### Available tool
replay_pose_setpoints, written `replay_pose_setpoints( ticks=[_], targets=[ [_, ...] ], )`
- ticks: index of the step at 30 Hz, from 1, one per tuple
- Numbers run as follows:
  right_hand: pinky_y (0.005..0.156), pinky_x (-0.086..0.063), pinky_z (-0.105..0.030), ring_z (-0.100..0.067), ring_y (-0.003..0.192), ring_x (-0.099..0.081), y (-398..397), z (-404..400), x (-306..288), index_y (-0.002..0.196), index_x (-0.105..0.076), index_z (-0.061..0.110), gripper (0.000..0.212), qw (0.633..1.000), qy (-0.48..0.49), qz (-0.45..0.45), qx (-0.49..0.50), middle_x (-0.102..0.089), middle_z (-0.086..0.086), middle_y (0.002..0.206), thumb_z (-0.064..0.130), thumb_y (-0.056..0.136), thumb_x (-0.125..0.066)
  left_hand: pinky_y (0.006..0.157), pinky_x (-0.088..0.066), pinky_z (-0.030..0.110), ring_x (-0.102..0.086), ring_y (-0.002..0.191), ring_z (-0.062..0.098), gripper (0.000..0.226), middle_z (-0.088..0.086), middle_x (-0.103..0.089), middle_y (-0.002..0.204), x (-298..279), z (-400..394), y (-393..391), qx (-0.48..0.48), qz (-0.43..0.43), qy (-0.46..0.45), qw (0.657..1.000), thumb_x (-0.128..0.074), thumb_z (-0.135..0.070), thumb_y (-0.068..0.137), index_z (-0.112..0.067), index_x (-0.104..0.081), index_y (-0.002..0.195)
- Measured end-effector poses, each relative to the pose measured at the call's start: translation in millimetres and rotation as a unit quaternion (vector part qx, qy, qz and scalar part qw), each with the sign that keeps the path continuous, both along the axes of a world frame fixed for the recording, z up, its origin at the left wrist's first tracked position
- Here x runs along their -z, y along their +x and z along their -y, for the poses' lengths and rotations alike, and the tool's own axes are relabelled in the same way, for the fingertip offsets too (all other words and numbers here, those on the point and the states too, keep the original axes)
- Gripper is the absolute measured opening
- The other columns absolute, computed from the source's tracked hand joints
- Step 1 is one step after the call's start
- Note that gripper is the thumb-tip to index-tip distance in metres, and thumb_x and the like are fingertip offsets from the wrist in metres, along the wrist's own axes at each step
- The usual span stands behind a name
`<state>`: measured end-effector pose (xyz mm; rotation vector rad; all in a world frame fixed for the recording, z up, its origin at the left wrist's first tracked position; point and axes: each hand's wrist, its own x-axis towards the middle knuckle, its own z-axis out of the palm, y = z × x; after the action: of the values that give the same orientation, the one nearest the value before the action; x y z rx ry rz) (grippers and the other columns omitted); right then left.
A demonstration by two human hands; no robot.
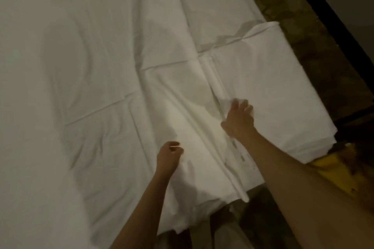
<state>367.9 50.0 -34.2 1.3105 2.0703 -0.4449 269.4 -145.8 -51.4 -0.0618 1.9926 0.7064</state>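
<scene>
One white sheet (101,66), right hand (239,119) round its fold, left hand (169,155) curled, grip unclear.

No words, labels or numbers can be read anywhere; the only marks are faint dark dashes along an edge strip (241,155) of the white sheet (101,66) below the right hand (239,121), too blurred to decipher.

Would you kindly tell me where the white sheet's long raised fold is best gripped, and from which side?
Pinch the raised fold across its crest, from the near edge, probably where the right hand grips it: the ridge stands proud of the flat sheet and runs away from the person.
</scene>
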Motion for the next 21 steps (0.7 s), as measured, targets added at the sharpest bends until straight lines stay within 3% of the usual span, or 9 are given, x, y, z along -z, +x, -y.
replay_pose_setpoints(
  ticks=[2, 4, 7, 9, 13, 15, 18, 21],
  targets=[
    [0.115, -0.018, -0.051, -0.048, 0.143, 0.002, -1, 49, 11, 0.151, 0.000, 0.003, 0.079, 0.999, -0.016, 0.008, -0.041, 0.008, -0.031, 0.155, 0.039, 0.097, -0.045, 0.093, -0.048, 0.036, -0.059, 0.110, 0.029, 0.045, 0.010, -0.060, 0.124, 3, 30, -19, -0.001, -0.052, -0.038, 0.998, -0.064, -0.013, 0.087, -0.009, -0.051, 0.129],
    [0.115, -0.015, -0.056, -0.044, 0.144, 0.007, -1, 91, 20, 0.153, -0.003, 0.010, 0.070, 0.997, -0.057, -0.016, -0.039, 0.012, -0.024, 0.157, 0.034, 0.099, -0.041, 0.102, -0.041, 0.036, -0.049, 0.124, 0.032, 0.063, 0.016, -0.047, 0.139, 9, 54, -29, -0.021, -0.068, -0.051, 0.996, -0.067, -0.013, 0.086, -0.002, -0.038, 0.140],
    [0.117, -0.007, -0.054, -0.031, 0.147, 0.003, -5, 136, 20, 0.152, -0.003, 0.013, 0.074, 0.991, -0.093, -0.099, 0.014, 0.007, -0.010, 0.160, 0.027, 0.095, -0.049, 0.098, -0.043, 0.036, -0.054, 0.117, 0.032, 0.066, 0.017, -0.055, 0.127, 17, 73, -26, -0.052, -0.041, -0.050, 0.997, -0.072, -0.017, 0.082, 0.000, -0.040, 0.138],
    [0.117, -0.005, -0.053, -0.028, 0.147, -0.003, -11, 157, 15, 0.151, -0.013, 0.013, 0.071, 0.984, -0.061, -0.168, -0.023, -0.002, -0.009, 0.159, 0.030, 0.094, -0.052, 0.092, -0.047, 0.037, -0.060, 0.106, 0.030, 0.056, 0.012, -0.062, 0.112, 22, 79, -20, -0.048, 0.009, -0.036, 0.998, -0.074, -0.022, 0.081, -0.004, -0.048, 0.127],
    [0.115, -0.022, -0.046, -0.022, 0.138, -0.028, -34, 178, 11, 0.140, -0.035, 0.016, 0.060, 0.966, -0.041, -0.248, -0.058, -0.032, -0.003, 0.147, 0.042, 0.090, -0.056, 0.092, -0.049, 0.033, -0.061, 0.106, 0.023, 0.047, 0.000, -0.062, 0.119, 23, 85, -7, 0.007, 0.034, -0.003, 0.999, -0.067, -0.034, 0.085, -0.009, -0.054, 0.122],
    [0.106, -0.034, -0.042, -0.022, 0.129, -0.037, -53, 181, 11, 0.138, -0.035, 0.015, 0.065, 0.972, -0.068, -0.219, -0.048, -0.039, -0.002, 0.139, 0.051, 0.088, -0.056, 0.086, -0.045, 0.026, -0.059, 0.107, 0.022, 0.045, -0.009, -0.052, 0.118, 18, 86, 0, 0.014, -0.002, -0.005, 1.000, -0.061, -0.034, 0.091, -0.009, -0.047, 0.126],
    [0.099, -0.039, -0.042, -0.027, 0.124, -0.045, -77, 182, 14, 0.138, -0.032, 0.011, 0.075, 0.986, -0.106, -0.117, -0.049, -0.044, -0.007, 0.135, 0.058, 0.085, -0.056, 0.082, -0.051, 0.028, -0.058, 0.088, 0.014, 0.043, -0.001, -0.056, 0.117, 10, 93, 11, -0.020, -0.053, 0.006, 0.998, -0.061, -0.028, 0.092, -0.013, -0.040, 0.126],
    [0.096, -0.043, -0.042, -0.029, 0.117, -0.051, -87, 181, 25, 0.134, -0.034, 0.010, 0.068, 0.989, -0.102, -0.060, -0.084, -0.051, -0.009, 0.128, 0.051, 0.086, -0.058, 0.092, -0.049, 0.028, -0.051, 0.107, 0.016, 0.061, 0.003, -0.037, 0.129, 13, 109, 17, -0.036, -0.138, 0.018, 0.990, -0.069, -0.022, 0.085, -0.017, -0.035, 0.134]
  ],
)
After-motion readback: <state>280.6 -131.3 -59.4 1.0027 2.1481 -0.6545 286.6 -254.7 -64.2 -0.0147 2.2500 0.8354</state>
